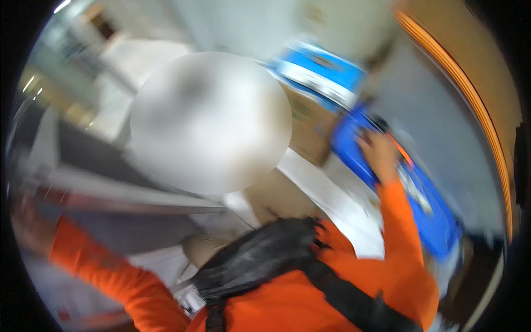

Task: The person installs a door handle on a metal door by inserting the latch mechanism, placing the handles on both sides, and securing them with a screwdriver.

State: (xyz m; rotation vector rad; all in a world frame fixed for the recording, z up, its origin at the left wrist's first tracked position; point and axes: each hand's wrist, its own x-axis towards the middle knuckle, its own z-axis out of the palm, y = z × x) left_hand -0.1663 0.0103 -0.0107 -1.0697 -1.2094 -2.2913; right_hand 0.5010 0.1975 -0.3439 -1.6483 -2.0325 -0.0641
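My right hand (380, 154), in an orange sleeve, reaches over the blue plastic bin (354, 157) at the right. Its fingers look stretched out and slightly apart, close to a small black object (379, 123) and a thin orange strip (401, 150) in the bin. Nothing shows in its grip, though motion blurs it. Further down the bin lies a small pale item (417, 193), too smeared to name. My left hand (32, 226) is at the far left edge, beside a grey-white panel (110, 191). Blur hides its fingers and whether it touches the panel.
Behind the bin are a brown cardboard box (307, 124) and a blue-and-white box (321, 72). An orange-edged frame (467, 83) curves along the right. A black bag (260, 254) hangs at my front. A pale blurred oval hides the middle.
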